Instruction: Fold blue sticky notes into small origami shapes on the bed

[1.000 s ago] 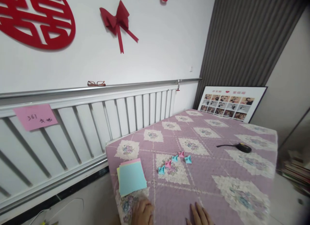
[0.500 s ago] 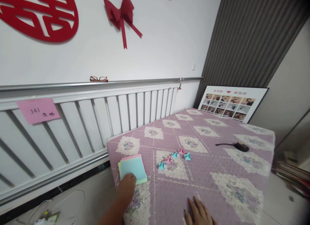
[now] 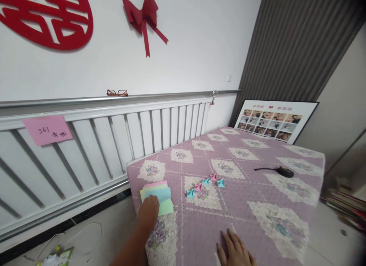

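At the left end of the cloth-covered table lies a stack of square paper with yellow, green and pink sheets [image 3: 166, 207]. My left hand [image 3: 149, 209] is closed on the near edge of the blue top sheet [image 3: 162, 194], which curls up and away from the green one below. My right hand [image 3: 235, 250] rests on the cloth near the front edge, fingers stretched and holding nothing. Between the stack and the table's middle, small folded blue and pink paper pieces [image 3: 198, 187] stand in a slanting row.
A black object with a thin tail [image 3: 285, 172] lies on the patterned cloth [image 3: 200, 224] at the right. Behind the table are a white radiator [image 3: 160, 124] with glasses [image 3: 117, 92] above it, and a framed photo board [image 3: 268, 119].
My left hand has moved slightly back and left, lifting and bending the blue sheet, so more green shows beneath. My right hand has barely moved.
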`<state>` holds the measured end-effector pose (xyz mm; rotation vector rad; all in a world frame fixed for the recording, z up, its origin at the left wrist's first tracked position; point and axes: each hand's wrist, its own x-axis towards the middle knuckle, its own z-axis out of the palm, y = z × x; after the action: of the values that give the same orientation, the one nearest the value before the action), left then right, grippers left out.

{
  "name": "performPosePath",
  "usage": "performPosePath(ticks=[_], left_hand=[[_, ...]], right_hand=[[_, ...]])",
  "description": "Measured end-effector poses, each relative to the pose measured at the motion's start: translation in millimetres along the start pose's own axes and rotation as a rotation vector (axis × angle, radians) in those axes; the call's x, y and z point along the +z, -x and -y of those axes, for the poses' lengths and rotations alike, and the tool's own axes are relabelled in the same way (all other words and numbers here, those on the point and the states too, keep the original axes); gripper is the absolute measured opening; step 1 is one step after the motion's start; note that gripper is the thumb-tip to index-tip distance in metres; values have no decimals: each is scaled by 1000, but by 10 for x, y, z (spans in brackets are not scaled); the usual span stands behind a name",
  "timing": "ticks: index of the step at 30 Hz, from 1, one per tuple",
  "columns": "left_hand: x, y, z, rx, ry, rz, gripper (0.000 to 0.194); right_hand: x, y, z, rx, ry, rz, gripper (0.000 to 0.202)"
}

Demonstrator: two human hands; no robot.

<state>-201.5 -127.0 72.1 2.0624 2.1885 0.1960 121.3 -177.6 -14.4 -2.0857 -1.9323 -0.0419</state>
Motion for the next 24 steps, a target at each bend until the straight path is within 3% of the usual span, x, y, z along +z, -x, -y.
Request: performPosePath(ticks=[3,6,10,13,17,19,22,24], left_hand=[[114,280,-296,123,5,50,23],[385,640,-631,237,22,165,24],[682,999,-924,304,49,243,28],[730,1133,-1026,326,74,267,30],[677,1257,-965,376,135,297,29],[675,1309,-822,395,238,284,38],[730,1355,-553,316,359,246,62],[778,1363,-431,262,400,253,53]], right_hand=[[-11,16,4,15,-29,-20,52],[-49,77,12,-70,-111,-57,53],[-91,218,66,-383,-330,-11,57],[-107,325,134,-531,-450,47,48],[-145,451,165,-510,-546,123,22],[-166,509,136,-491,-587,105,18],[-198,585,78,-512,-614,79,13],[-228,618,60,-507,-614,93,10]])
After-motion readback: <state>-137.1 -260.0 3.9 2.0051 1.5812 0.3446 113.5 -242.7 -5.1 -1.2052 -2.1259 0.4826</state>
